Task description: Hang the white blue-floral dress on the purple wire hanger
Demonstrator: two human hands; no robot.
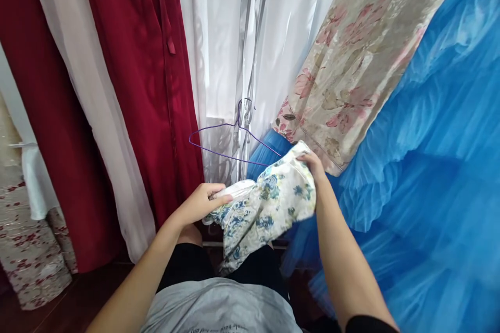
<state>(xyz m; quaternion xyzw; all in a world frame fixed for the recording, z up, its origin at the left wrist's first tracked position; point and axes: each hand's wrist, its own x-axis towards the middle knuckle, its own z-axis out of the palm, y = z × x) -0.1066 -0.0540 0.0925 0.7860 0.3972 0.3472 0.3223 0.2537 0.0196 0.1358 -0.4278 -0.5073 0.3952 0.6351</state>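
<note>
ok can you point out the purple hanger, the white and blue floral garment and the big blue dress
purple hanger (pixel 238 123): head view, where its shoulders meet
floral garment (pixel 266 209): head view, middle of its printed cloth
blue dress (pixel 441 187): head view, its layered skirt

Left hand: I pinch the near end of the blue-flowered garment (pixel 269 203) between thumb and fingers of my left hand (pixel 203 202).
Right hand: my right hand (pixel 313 165) grips its far upper corner.
Purple hanger (pixel 237 123): its right end goes out of sight at the garment's top edge.
Behind: white drapes (pixel 297 26), with red fabric (pixel 133 62) to the left.
Right side: a pink-flowered dress (pixel 351 73) beside blue tulle (pixel 437 182).
</note>
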